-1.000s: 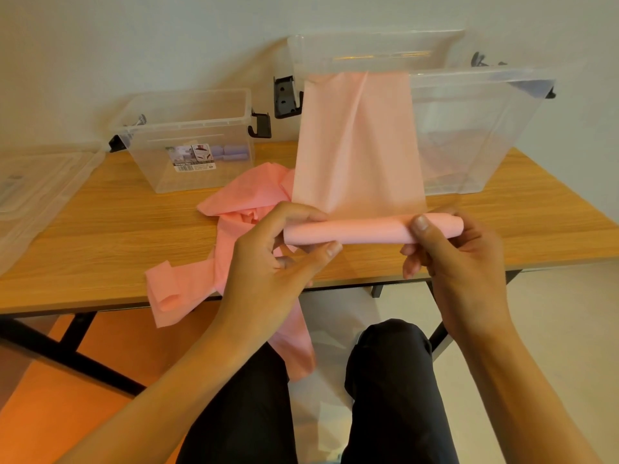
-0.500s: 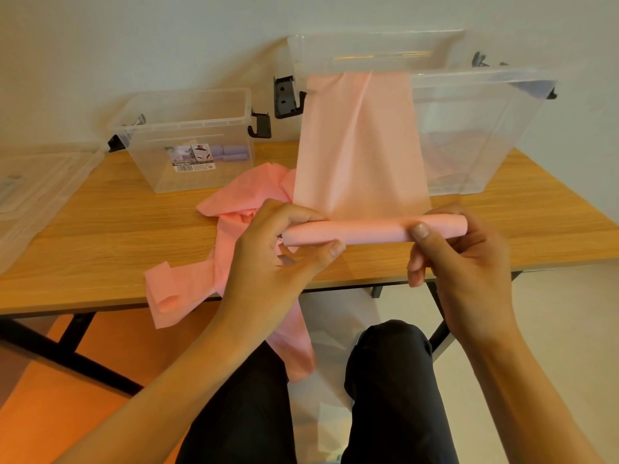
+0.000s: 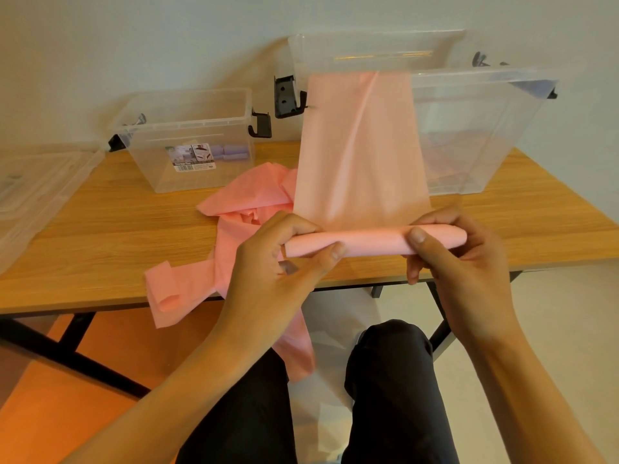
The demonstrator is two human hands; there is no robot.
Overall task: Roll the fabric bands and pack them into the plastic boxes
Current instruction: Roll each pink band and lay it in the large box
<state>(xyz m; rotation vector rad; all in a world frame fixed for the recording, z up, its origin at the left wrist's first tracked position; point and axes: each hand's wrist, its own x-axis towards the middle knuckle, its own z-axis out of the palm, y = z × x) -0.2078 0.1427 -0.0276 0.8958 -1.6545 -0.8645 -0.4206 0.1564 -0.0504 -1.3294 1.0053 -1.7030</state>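
**Hands pinching the roll, barely moved**

Left hand [image 3: 268,262] and right hand [image 3: 465,262] each pinch one end of the pink band roll [image 3: 371,242], in front of the large clear box [image 3: 485,128]. Over the last second only the thumbs have crept. The unrolled band [image 3: 358,145] still hangs from that box's rim, so the rolling looks unfinished.

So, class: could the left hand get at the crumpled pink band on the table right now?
Probably yes: the crumpled pink band lies just beyond the left hand, nothing between them. But that hand grips the pink roll by its end, so it must let go first.
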